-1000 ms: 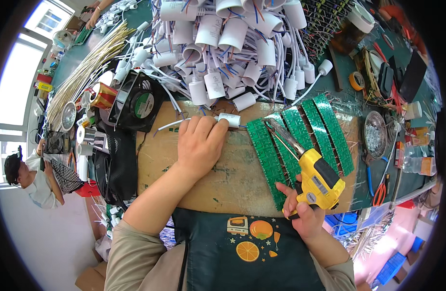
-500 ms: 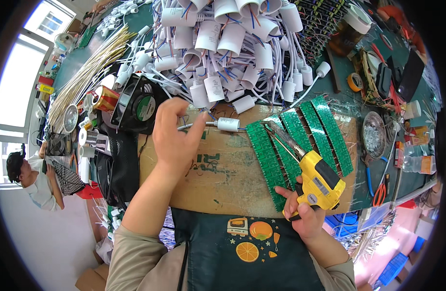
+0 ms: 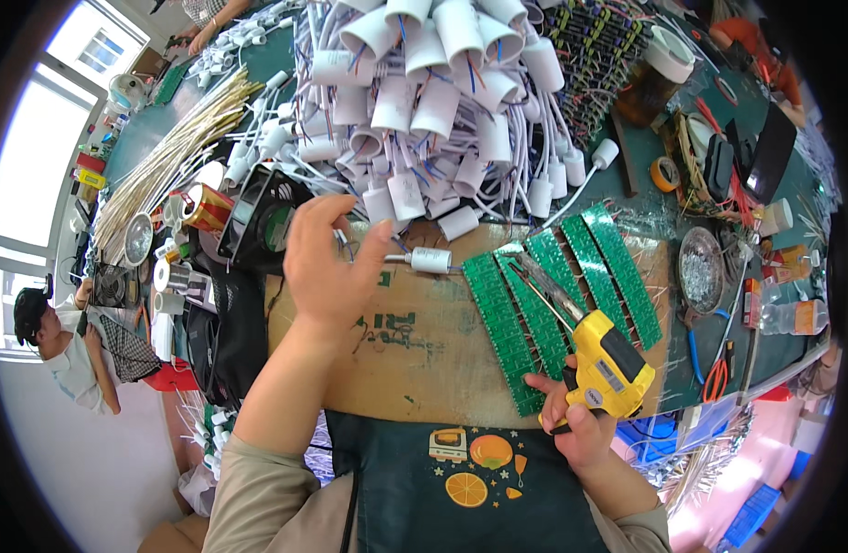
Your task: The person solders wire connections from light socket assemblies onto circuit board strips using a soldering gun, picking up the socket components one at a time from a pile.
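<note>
My right hand [image 3: 581, 419] is wrapped round the handle of a yellow and black soldering gun [image 3: 610, 364]. Its metal tip points up and left, over several narrow green circuit boards [image 3: 498, 323] laid side by side. My left hand [image 3: 327, 267] is raised above the brown work board [image 3: 387, 369], thumb and fingers spread apart. Nothing shows between them. Just right of the thumb lies a white lamp socket [image 3: 430, 261]; its cable runs left, partly hidden by that hand. A large heap of white sockets with red and blue wires [image 3: 410, 101] rises beyond.
A black fan [image 3: 267, 221] stands left of my left hand, near a solder spool [image 3: 170, 276]. To the right are a metal dish [image 3: 700, 267], pliers [image 3: 696, 350], orange-handled scissors [image 3: 716, 378] and a lidded jar [image 3: 659, 78]. Other people sit farther off at left and top.
The bench and heap sit slightly lower in the picture, as the view has shifted. My left hand has turned slightly, fingers still spread; the soldering gun stays in my right hand over the boards.
</note>
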Tool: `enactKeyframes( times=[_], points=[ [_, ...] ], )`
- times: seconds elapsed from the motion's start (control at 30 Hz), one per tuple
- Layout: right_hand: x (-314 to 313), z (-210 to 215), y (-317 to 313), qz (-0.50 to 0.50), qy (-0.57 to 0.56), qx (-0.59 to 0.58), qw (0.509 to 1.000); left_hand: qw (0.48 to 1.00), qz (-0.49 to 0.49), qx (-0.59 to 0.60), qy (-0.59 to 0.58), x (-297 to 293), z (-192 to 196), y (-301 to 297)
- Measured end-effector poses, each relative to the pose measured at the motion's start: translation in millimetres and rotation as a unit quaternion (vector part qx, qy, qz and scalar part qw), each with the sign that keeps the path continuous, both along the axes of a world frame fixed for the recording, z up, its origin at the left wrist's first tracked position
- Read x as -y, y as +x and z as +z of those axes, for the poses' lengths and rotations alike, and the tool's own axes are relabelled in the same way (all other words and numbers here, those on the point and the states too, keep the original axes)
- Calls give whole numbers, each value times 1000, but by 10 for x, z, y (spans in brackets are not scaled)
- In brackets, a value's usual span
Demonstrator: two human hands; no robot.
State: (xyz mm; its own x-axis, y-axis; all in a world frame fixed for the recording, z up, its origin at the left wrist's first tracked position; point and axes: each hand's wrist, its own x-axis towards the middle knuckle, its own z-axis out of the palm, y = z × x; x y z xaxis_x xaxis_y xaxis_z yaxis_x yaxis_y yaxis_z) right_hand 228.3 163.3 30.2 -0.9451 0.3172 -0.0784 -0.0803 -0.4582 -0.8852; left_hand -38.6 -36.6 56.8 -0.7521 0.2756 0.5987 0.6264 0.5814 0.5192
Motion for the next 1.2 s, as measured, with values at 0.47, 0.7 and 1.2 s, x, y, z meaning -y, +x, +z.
enactKeyframes(
  times=[0.47,0.7,1.2],
  points=[
    [-45,47,38,-32,-9,-4,999,992,-42,-89,84,-458,1505,-932],
    [-81,33,25,-44,13,-6,999,985,-12,-118,-125,-632,1653,-1053],
    [-74,83,34,-56,-6,2,998,995,-1,-34,-94,-601,1796,-859]
  ],
)
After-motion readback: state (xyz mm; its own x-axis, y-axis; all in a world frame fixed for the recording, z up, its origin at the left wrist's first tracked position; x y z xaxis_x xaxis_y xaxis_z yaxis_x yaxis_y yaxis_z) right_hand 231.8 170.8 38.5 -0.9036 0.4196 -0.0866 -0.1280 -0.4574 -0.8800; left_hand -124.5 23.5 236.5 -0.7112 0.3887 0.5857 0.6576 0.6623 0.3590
